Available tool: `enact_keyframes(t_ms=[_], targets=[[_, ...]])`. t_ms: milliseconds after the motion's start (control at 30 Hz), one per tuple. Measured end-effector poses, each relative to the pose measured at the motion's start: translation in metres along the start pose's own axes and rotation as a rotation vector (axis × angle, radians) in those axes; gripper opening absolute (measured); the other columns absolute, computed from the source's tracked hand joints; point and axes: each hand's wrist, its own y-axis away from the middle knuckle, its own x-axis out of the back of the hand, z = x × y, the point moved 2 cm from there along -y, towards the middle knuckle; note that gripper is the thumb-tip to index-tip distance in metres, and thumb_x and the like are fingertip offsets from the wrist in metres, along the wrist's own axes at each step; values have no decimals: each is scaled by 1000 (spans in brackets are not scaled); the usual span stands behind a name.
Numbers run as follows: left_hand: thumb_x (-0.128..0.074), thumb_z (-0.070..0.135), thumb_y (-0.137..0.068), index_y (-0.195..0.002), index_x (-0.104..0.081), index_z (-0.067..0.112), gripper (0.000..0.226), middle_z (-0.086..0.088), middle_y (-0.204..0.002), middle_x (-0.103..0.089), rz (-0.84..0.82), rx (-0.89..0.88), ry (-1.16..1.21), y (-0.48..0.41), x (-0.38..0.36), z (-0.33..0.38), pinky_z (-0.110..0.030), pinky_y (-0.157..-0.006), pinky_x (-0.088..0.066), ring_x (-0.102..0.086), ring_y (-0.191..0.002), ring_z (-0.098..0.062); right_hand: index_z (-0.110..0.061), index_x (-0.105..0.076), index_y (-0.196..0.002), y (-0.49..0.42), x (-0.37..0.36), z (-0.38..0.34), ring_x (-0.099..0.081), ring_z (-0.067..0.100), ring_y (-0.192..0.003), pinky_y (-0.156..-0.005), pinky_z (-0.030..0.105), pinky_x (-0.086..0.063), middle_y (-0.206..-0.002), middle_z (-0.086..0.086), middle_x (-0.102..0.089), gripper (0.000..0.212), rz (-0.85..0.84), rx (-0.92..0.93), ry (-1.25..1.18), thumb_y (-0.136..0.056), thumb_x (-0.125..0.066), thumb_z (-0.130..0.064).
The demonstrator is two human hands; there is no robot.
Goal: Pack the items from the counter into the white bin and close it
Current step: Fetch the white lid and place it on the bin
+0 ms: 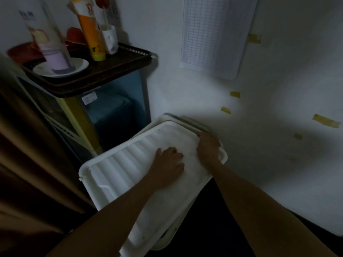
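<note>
Head: left hand [169, 165], right hand [207, 148] atop lid [118, 164].

1. Two hands are showing at centre frame: the left hand [169, 164] and the right hand [207, 145].
2. One white lid [130, 164] is lying over one white bin [161, 246], lower centre.
3. One dark tray [120, 65] is sitting at upper left.
4. It is carrying one white plate [81, 64], one purple-capped tube [55, 60], one orange bottle [89, 30] and one white cup [110, 39].
5. One gridded paper sheet [209, 34] is hanging at top centre.
6. Five yellow tape strips [326, 121] are sticking to the wall at right; a sixth faint mark is too dim to count.
</note>
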Motion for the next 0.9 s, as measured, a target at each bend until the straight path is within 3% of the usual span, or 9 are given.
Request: enact_keyframes(t_ms=[167,433,600,900], targets=[[-21,58,-96,-153,-20,31,63,2,-163,-11,-45,14,-148,9,-14,1,-47,-121,3,-3,-150,-15,-19,-57,-130,-13,-4,2,-50,28,-122,-104,35,-33,-129,7,-60,45,2,67,-56,-90,-44,-2],[-16,59,-97,-151,-27,28,63,-1,-162,-16,54,105,-168,-8,-19,6,-43,-120,8,-7,-149,-19,-10,-65,-123,-36,-6,3,-56,29,-115,-102,31,-38,-121,12,-66,45,66,115,-176,-86,-48,8],[-11,58,-97,-149,-31,28,64,-2,-161,-20,95,123,-177,-11,-20,-3,-47,-121,1,-10,-149,-20,-5,-70,-112,-45,-12,-5,-59,33,-108,-97,34,-42,-112,16,-69,39,109,137,-259,-82,-51,11],[-14,53,-100,-150,-31,26,60,-3,-161,-20,112,126,-146,-24,-35,-3,-46,-122,-3,-12,-149,-21,-8,-51,-134,-54,-31,2,-49,32,-124,-107,39,-33,-133,15,-56,41,-43,85,8,-95,-40,-6]])
